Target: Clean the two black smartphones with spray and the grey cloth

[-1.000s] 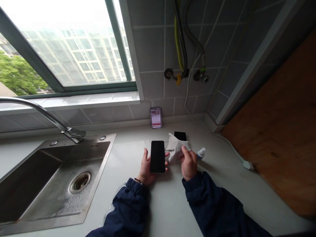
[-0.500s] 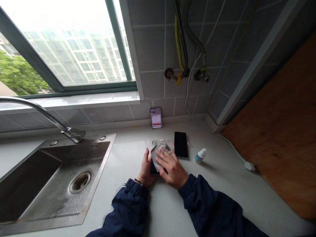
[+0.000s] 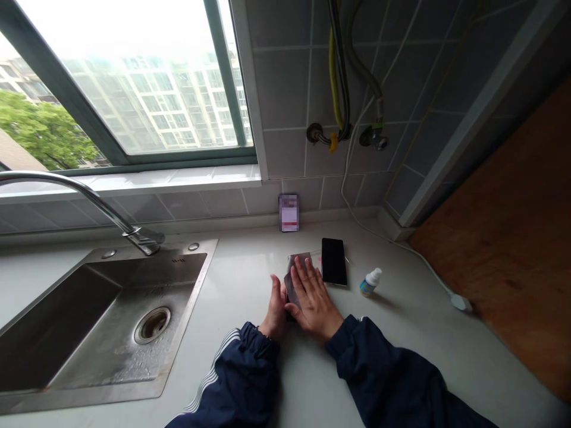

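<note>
My left hand (image 3: 275,312) is closed around the left side of a dark phone (image 3: 290,317), its thumb pointing up along the edge. Most of that phone is hidden under a grey cloth (image 3: 291,285). Flat on top of the cloth lies my right hand (image 3: 312,298), fingers stretched out and slightly spread. Just beyond my right fingers, a second black phone (image 3: 333,261) rests on the counter. Right of it stands a small white spray bottle (image 3: 370,282) with a blue label.
A steel sink (image 3: 167,380) with a curved faucet (image 3: 102,208) is set into the white counter (image 3: 241,279) on the left. Another phone (image 3: 289,213) leans against the tiled wall. A white cable with a plug (image 3: 460,302) lies along the right, near a wooden panel (image 3: 504,249).
My right hand has flattened out over the cloth, which now looks smoother and darker and covers more of the phone. The whole view has shifted slightly.
</note>
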The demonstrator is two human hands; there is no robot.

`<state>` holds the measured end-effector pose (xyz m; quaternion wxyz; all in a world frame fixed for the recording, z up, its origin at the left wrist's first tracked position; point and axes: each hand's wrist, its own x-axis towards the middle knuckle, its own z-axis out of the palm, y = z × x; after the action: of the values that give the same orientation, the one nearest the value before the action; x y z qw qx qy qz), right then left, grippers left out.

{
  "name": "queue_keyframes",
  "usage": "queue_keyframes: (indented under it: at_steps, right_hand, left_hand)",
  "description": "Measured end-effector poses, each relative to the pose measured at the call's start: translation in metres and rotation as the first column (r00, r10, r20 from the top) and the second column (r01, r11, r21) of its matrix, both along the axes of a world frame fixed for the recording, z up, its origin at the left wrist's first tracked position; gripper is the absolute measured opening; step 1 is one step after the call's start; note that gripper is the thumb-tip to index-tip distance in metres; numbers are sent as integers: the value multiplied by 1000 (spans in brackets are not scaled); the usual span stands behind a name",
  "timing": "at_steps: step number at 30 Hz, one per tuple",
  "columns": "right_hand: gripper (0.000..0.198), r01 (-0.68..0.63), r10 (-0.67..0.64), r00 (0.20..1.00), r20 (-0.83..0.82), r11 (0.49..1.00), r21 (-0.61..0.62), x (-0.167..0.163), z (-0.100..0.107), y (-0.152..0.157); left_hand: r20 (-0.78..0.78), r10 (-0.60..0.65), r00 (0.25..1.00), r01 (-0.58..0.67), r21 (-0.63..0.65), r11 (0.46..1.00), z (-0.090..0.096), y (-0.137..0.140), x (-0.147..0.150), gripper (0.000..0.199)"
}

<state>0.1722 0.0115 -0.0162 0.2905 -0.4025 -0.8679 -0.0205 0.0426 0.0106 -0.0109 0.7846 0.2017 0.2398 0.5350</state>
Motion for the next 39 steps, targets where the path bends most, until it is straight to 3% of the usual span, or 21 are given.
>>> queue_keyframes:
  at_steps: [4,8,11,14,18,21,24,27,31,34,39]
  right_hand:
    - [90,-157,161,984,82,986,-53,-3,7,-8]
    - [92,-267,278,953,121,958,-100,-7,10,-17]
    - [87,-295,305,944,124,951,-93,-4,7,-13]
    - [76,-261,263,962,68,964,-43,6,4,1]
    - [70,-71,73,995,-75,997,25,19,6,14]
    - [73,-84,86,994,-71,996,30,17,8,8]
    - [75,-232,232,972,20,972,-21,10,8,-3]
    - [75,-298,301,951,65,953,-51,7,6,-6]
    - [69,-167,167,986,-18,986,5,14,3,3]
    - [66,-60,62,994,-85,998,24,20,3,10]
    - [65,-44,45,995,-86,999,12,20,2,11]
  left_hand:
    - [19,79,997,-78,-68,995,4,2,-8,78]
    - [-22,56,998,-59,-203,977,6,3,-19,92]
    - [15,45,999,-41,-175,984,5,5,-21,91]
    - [-1,37,999,-37,-62,997,4,5,-16,82]
    - [-113,-40,993,45,46,998,4,0,-9,76]
    - [-138,12,990,-11,8,1000,4,-2,-7,70]
    - [-128,128,983,-140,-90,986,4,0,-9,72]
    - [-85,117,989,-128,-140,982,4,3,-10,80]
    - [-61,91,994,-94,-49,994,-6,1,-8,69]
    - [-72,21,997,-25,-54,998,-14,-4,-6,68]
    - [-13,-30,999,30,-17,999,-5,-5,-7,71]
